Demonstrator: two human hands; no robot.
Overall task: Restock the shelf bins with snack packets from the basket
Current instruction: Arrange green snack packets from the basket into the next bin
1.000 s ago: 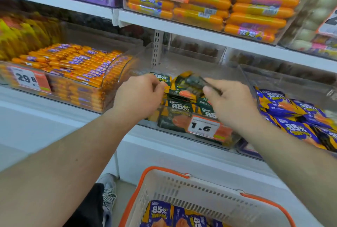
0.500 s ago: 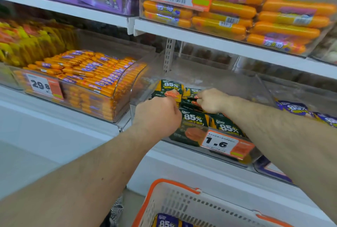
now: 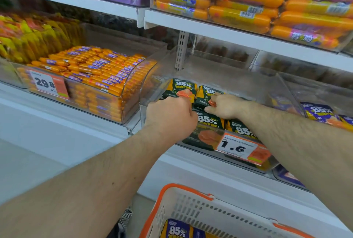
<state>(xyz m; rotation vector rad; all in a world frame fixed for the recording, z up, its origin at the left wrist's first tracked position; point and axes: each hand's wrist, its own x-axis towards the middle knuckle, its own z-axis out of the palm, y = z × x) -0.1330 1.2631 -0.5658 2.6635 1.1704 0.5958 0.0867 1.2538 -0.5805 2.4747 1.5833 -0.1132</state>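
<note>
Inside clear shelf bin (image 3: 282, 86), left hand (image 3: 170, 115) clenched on green snack packets (image 3: 180, 90), right hand (image 3: 226, 105) pinching packet at 12 o'clock, basket (image 3: 193, 207) at 6 o'clock.

Both hands are reaching into the middle bin (image 3: 282, 92) on the lower shelf, the left hand (image 3: 170, 114) lying just left of the right hand (image 3: 224, 106), both sitting on the packets (image 3: 181, 89) inside it. A price tag (image 3: 238, 148) is hanging on that bin's front. The sausage bin (image 3: 133, 77) is standing to its left, another packet bin (image 3: 322, 113) to its right. The basket (image 3: 191, 205) is sitting below, in front of the shelf, with packets lying in it.
</note>
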